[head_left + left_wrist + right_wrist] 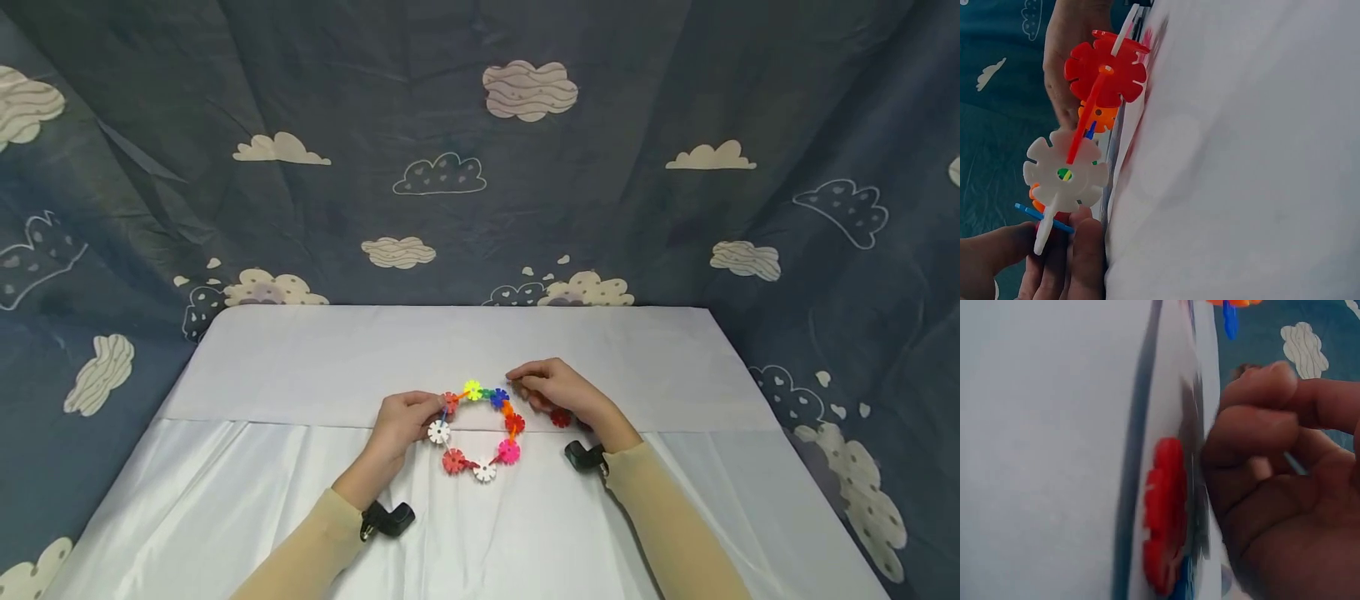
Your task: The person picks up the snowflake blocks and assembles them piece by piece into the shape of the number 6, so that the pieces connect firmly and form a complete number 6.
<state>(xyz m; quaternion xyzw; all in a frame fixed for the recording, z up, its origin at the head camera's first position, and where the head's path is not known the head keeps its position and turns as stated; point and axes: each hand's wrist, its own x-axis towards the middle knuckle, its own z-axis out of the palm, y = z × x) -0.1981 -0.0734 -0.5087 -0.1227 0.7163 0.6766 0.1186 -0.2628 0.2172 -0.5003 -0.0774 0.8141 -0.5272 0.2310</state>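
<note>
A ring of interlocked plastic flower-shaped discs (508, 452) in white, red, pink, orange, blue, green and yellow stands over the table's middle. My left hand (402, 422) grips its left side, thumb and fingers pinching around the blue disc (1044, 218), close by a white disc (1063, 172). My right hand (558, 388) hovers just right of the ring, its fingertips near the dark blue disc (499, 398). Its fingers are loosely curled, and nothing shows between them in the right wrist view. Beneath that hand, a loose red disc (1165, 515) lies on the table.
A white cloth (300, 500) covers the table, with a crease across it. Behind and at both sides hangs a dark blue curtain (435, 217) with cloud prints. Part of a blue piece (1185, 581) shows beside the loose red disc. Black cameras (390, 519) are strapped at both wrists.
</note>
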